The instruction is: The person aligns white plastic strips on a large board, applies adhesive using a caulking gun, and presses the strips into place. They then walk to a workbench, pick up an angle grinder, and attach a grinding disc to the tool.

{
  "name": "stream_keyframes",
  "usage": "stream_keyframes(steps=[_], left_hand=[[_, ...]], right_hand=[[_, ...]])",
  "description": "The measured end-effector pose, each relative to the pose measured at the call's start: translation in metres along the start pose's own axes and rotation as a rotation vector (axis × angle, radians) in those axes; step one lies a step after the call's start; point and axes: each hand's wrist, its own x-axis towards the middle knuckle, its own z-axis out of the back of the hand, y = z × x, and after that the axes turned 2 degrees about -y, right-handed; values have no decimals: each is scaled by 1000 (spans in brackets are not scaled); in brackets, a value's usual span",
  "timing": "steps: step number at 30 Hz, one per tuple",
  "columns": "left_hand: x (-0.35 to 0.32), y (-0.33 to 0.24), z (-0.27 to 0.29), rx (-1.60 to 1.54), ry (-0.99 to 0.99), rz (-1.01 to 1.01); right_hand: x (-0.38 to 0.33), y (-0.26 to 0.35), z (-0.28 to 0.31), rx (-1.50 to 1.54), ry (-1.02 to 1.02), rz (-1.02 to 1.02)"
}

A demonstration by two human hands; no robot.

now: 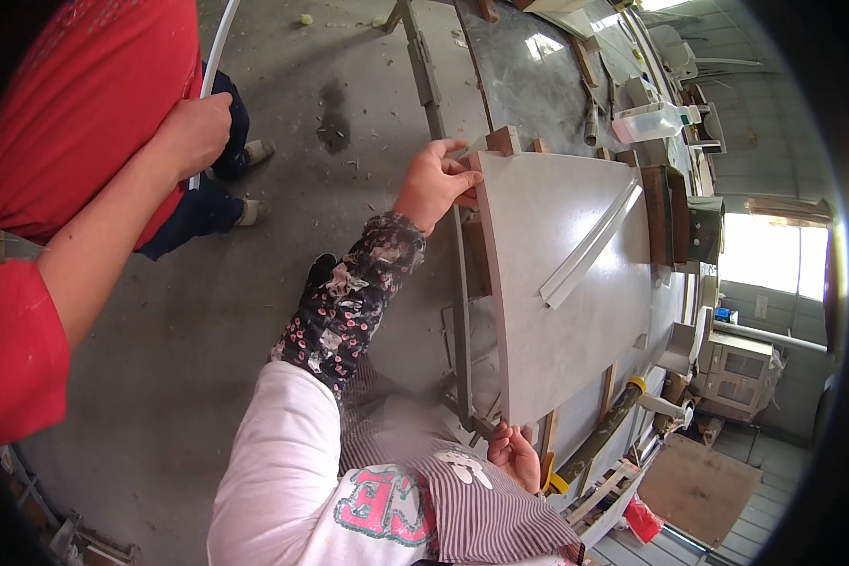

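A large grey panel [575, 274] with a smooth, glossy face lies on wooden supports in front of me. My left hand [434, 184], below a dark floral sleeve cover, grips the panel's far left corner between thumb and fingers. At the near corner, my right hand [516, 455] has its fingers curled up against the panel's edge; part of that hand is hidden by my striped apron [500, 505]. A pale, narrow, folded strip [590, 247] rests slantwise on the panel's face.
At the left stands a person in red [75, 123], whose hand [193, 137] holds a long white strip [219, 47]. A metal frame rail [460, 321] runs beside the panel. Beyond are a clear plastic bottle [653, 123], a brown box [667, 217] and a yellow-ended clamp [604, 434].
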Motion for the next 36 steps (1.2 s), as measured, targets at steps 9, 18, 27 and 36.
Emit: stream_keyframes(steps=[9, 18, 27, 36], left_hand=[[-19, 19, -18, 198, -112, 0], [-15, 22, -26, 290, -218, 0], [-17, 13, -31, 79, -238, 109], [-15, 17, -27, 186, -155, 205]], right_hand=[[-3, 3, -4, 38, -5, -46], [-3, 4, -1, 11, 2, -33], [3, -1, 9, -159, 111, 78], [-12, -10, 52, -531, 11, 450]])
